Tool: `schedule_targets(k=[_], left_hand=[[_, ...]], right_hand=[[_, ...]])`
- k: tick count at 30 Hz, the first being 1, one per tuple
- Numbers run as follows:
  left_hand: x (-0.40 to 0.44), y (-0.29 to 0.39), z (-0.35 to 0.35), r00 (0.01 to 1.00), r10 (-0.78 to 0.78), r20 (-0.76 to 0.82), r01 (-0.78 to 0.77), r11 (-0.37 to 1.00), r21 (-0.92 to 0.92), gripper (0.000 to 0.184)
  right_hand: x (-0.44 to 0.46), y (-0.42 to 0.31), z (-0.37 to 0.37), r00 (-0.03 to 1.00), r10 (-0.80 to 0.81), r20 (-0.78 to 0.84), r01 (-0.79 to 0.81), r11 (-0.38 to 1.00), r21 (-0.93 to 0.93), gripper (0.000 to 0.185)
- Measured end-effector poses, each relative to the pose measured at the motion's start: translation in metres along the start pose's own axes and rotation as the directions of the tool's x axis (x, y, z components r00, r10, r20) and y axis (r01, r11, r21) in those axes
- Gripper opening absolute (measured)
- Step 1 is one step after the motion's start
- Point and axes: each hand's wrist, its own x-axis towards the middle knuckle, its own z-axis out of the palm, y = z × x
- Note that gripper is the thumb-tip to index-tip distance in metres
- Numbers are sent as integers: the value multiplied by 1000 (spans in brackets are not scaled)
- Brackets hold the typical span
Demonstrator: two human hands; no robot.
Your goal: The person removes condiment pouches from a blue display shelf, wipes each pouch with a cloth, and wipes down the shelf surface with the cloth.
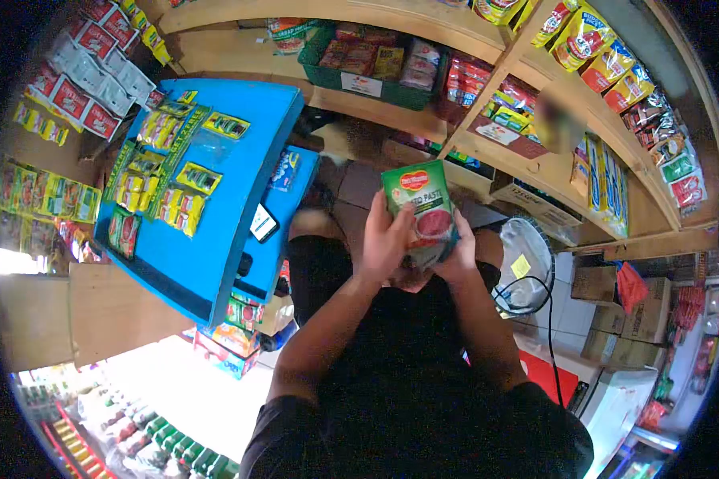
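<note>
A green and white tomato paste pouch (418, 185) is held upright in front of my body, its printed face turned up toward me. My left hand (386, 241) grips its left side, with the thumb lying over the front. On the opposite edge, my right hand (458, 254) is closed around the lower right side, its fingers partly hidden behind the pouch. Whether more packets sit behind it, I cannot tell. To my left, a blue table (252, 120) carries yellow sachets (182, 209) in strips and a red-green sachet (123, 231).
A phone (262, 223) lies on the lower blue shelf beside a blue packet (284, 170). Wooden shelves hold a green basket (367, 94) of packets ahead. At right are a round white bin (527, 267) with a black cable (550, 343) and cardboard boxes (643, 323).
</note>
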Motion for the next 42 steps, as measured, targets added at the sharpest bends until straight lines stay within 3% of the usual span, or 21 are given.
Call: schedule_targets(k=[2, 4, 5, 6, 7, 9, 10, 13, 15, 16, 19, 20, 23, 25, 27, 28, 29, 32, 35, 41, 42], left_hand=[[-1, -9, 7, 927, 365, -88, -221, 721, 657, 57], [1, -6, 12, 775, 625, 89, -367, 331, 869, 68], [2, -9, 12, 818, 556, 148, -390, 346, 853, 69], [1, -14, 12, 851, 483, 207, -411, 364, 836, 70], [1, -18, 12, 875, 406, 264, -425, 385, 819, 71], [-6, -20, 15, 943, 276, 188, -334, 762, 555, 64], [-11, -24, 16, 968, 186, 166, -238, 891, 386, 63], [-10, -37, 22, 989, 122, 85, -126, 991, 49, 66], [1, -27, 15, 998, -49, 48, 59, 971, -232, 72], [5, -14, 8, 975, -199, 97, 221, 901, -373, 75], [9, 8, -8, 880, -382, 281, 473, 658, -586, 76], [10, 4, -7, 888, -367, 279, 459, 645, -611, 74], [8, -14, 0, 893, -299, 335, 449, 617, -646, 67], [5, -21, -10, 885, -199, 422, 444, 634, -633, 61], [-2, -4, -17, 935, -140, 327, 133, 990, 44, 52], [-3, -3, -20, 897, -189, 400, 331, 886, -325, 50], [-3, -3, -22, 855, -173, 489, 481, 616, -624, 48], [-2, -40, -38, 891, -152, 428, 366, 799, -477, 47], [-6, -41, -36, 877, -381, 293, 466, 824, -323, 47], [-32, 9, -50, 867, -446, 221, 497, 755, -427, 40], [-40, 21, -59, 874, -443, 199, 484, 767, -421, 45]], right_hand=[[-2, 8, 2, 998, -63, 32, 60, 994, 91, 45], [-11, 4, 22, 999, 14, 37, -18, 993, 113, 45], [-13, 2, 28, 998, 49, 42, -54, 991, 124, 44], [-8, 7, 10, 994, -110, 25, 113, 958, -264, 44], [-1, 17, -21, 964, -257, 67, 244, 754, -610, 43], [0, 20, -21, 953, -300, -36, 167, 622, -765, 50], [5, 19, -14, 958, -190, -213, 19, 789, -615, 59], [3, 3, 17, 990, -139, -19, 85, 705, -704, 59], [4, 13, 6, 939, -191, 287, 343, 435, -832, 52], [-10, 18, 26, 951, -122, 283, 304, 522, -797, 46], [-32, 6, 53, 755, -163, 635, 620, -137, -772, 46], [-20, 13, 24, 718, -243, 652, 620, -200, -758, 46], [5, 2, -2, 876, -406, 261, 309, 58, -949, 44], [19, -4, -57, 946, -313, -89, 162, 690, -706, 43], [13, -19, -54, 989, -118, 89, 131, 979, -154, 45], [6, -19, -29, 993, -112, 35, 116, 985, -126, 47], [1, -15, -10, 994, -105, -19, 103, 989, -102, 49], [6, 0, -29, 996, -4, 91, 9, 998, -63, 50], [13, 2, -24, 999, -2, 51, 4, 999, -42, 50], [23, -13, -32, 981, -175, 79, 189, 957, -221, 46], [27, -19, -46, 952, -113, 284, 149, 983, -109, 46]])
